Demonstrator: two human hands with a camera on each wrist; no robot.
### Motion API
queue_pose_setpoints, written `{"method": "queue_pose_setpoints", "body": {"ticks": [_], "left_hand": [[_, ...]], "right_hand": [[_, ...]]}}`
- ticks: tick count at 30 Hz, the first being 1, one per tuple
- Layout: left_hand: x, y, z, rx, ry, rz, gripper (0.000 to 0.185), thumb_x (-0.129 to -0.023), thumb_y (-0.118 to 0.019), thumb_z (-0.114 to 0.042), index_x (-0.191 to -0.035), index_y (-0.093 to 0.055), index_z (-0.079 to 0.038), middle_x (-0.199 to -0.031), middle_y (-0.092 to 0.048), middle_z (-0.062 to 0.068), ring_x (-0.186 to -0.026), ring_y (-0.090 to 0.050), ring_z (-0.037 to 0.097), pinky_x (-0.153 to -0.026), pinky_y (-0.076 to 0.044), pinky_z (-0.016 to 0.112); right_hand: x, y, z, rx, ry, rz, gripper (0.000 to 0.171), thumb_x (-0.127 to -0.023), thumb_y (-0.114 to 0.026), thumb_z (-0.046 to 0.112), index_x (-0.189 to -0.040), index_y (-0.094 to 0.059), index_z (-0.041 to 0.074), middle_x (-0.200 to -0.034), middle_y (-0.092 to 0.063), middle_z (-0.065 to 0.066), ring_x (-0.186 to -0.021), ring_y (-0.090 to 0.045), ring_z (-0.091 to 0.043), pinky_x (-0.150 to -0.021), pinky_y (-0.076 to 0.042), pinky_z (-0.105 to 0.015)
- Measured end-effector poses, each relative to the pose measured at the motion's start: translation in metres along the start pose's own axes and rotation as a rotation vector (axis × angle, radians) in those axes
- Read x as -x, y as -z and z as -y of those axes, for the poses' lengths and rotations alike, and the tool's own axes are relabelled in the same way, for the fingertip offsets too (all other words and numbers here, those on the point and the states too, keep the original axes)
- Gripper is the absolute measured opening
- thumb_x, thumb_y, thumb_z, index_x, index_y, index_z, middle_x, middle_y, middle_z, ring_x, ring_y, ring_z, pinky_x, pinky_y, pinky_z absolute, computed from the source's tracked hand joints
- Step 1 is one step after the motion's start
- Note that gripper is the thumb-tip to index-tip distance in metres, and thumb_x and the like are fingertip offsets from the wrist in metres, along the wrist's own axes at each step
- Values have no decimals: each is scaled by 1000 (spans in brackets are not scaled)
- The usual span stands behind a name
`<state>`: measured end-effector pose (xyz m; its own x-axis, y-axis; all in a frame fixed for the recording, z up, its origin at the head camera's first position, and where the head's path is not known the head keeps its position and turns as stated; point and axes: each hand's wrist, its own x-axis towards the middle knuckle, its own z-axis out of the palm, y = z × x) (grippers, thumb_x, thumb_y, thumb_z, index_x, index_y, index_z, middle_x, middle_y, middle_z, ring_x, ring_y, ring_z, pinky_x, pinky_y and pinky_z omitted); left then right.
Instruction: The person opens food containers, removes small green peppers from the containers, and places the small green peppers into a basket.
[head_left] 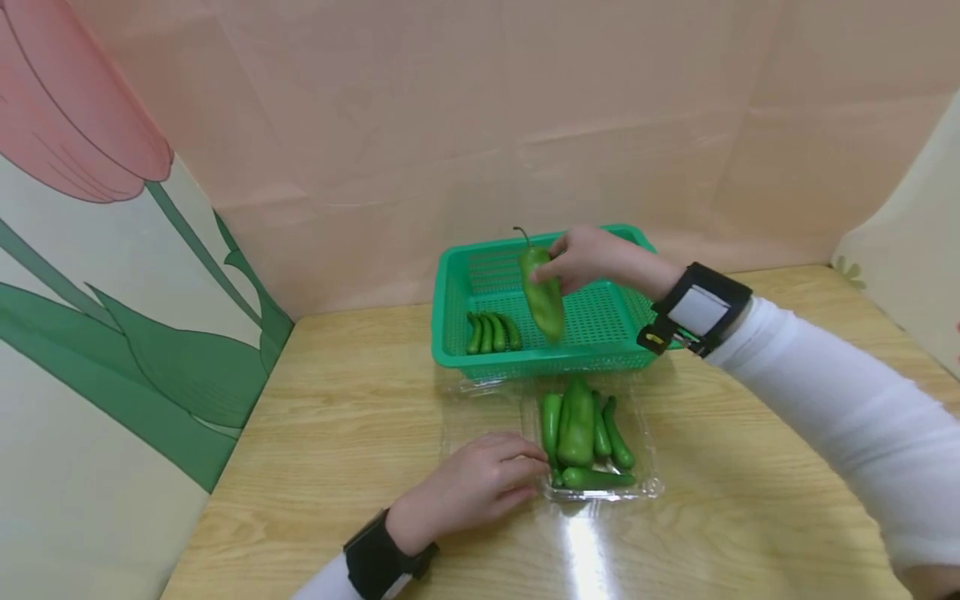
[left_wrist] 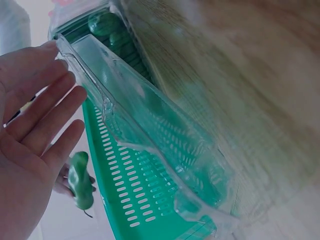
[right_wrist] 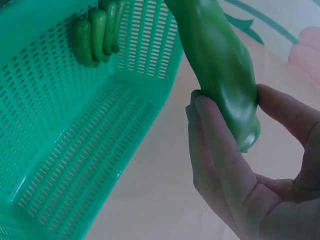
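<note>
My right hand (head_left: 592,258) pinches a large green pepper (head_left: 543,296) near its stem and holds it, tip down, above the green plastic basket (head_left: 540,362). In the right wrist view the fingers (right_wrist: 220,150) and thumb wrap the pepper (right_wrist: 220,65) over the basket (right_wrist: 75,130). My left hand (head_left: 480,483) lies with straight fingers against the left edge of a clear plastic tray (head_left: 648,487), which holds several green peppers (head_left: 576,425). The left wrist view shows the flat left hand (left_wrist: 30,135) beside the tray (left_wrist: 150,120).
Several small green peppers (head_left: 492,332) lie in the basket's front left corner. The basket stands just behind the tray on a wooden table (head_left: 337,417). Paper walls with a flower print close in the back and both sides.
</note>
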<state>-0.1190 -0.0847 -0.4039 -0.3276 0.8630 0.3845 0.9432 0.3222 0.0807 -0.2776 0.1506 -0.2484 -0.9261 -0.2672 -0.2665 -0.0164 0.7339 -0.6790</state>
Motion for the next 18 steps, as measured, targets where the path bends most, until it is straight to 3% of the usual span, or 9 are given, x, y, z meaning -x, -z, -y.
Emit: {"method": "queue_pose_setpoints", "body": {"ticks": [8,18], "left_hand": [[1,-1,-1,38,12,-11,29,-83,-72,-21,-111,-67,-15,-117,-65,-3,-112,-58,9,-108,-38,19],[0,-2,0,20,-1,-7,27,-87,-68,-24,-111,-67,-14,-118,-65,-3,-113,-58,9,-109,-38,20]], "right_hand": [[-25,0,3,-30,-38,39,81,-88,-66,34,-144,-27,-10,-141,-41,-29,-112,-61,-34,-85,-58,-34],[-52,-1,-2,-94,-53,29,56,-89,-66,29,-129,-50,-8,-124,-58,-27,-108,-63,-34,-86,-58,-36]]}}
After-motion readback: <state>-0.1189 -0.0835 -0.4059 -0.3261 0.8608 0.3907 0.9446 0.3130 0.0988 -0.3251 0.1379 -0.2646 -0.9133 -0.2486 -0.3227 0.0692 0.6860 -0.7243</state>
